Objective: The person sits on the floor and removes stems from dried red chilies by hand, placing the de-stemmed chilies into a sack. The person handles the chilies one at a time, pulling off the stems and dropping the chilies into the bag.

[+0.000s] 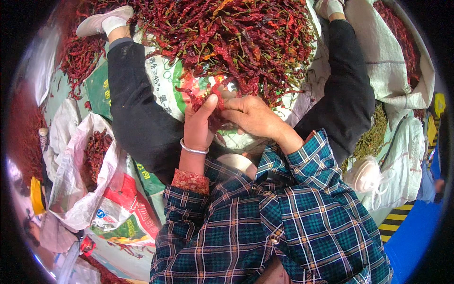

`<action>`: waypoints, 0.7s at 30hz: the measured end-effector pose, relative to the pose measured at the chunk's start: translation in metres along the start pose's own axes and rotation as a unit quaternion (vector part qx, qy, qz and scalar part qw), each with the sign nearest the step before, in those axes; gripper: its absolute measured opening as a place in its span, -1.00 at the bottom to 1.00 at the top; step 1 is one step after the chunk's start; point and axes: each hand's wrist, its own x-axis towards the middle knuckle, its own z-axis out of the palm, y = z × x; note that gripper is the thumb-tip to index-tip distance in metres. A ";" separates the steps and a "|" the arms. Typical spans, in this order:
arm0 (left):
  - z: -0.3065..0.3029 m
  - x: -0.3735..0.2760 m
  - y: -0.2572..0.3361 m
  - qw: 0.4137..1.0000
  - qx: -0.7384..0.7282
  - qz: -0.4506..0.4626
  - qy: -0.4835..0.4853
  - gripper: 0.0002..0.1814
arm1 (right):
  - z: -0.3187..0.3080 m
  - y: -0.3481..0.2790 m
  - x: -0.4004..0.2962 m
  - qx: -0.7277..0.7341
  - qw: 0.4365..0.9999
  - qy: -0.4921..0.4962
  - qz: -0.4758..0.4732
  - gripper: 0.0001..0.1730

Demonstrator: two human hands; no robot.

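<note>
Low over my lap, my left hand [200, 122] is closed around a bunch of dried red chillies [217, 119], its thumb pointing up along them. A silver bangle [193, 147] circles that wrist. My right hand [253, 115] meets the bunch from the other side, thumb and bent forefinger pinching at it; what exactly lies between those fingertips is partly hidden. Beyond both hands a large heap of dried red chillies with pale green stems [241, 42] spreads between my legs. Under its near edge lies a printed woven sack [159, 78].
At the left stands an opened woven sack [120, 198] with chillies inside. More chillies [79, 60] lie beyond my left leg. On the right are a large whitish sack [376, 60], a heap of greenish stems [370, 136] and a yellow-black striped floor edge [395, 218].
</note>
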 end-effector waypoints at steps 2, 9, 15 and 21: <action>-0.008 -0.001 -0.002 1.000 0.018 0.011 0.006 -0.68 | -0.002 -0.003 -0.002 0.066 0.995 -0.023 0.072 -0.77; -0.014 0.008 -0.006 0.993 -0.103 0.044 0.048 -0.74 | 0.006 0.002 -0.002 -0.048 0.995 0.071 -0.045 -0.87; -0.007 0.003 -0.001 0.970 -0.240 -0.029 -0.024 -0.80 | -0.005 0.015 0.015 -0.280 0.900 0.333 -0.013 -0.86; -0.013 0.006 -0.002 0.979 -0.196 -0.002 0.061 -0.81 | -0.025 -0.002 0.012 -0.346 0.901 0.260 -0.022 -0.72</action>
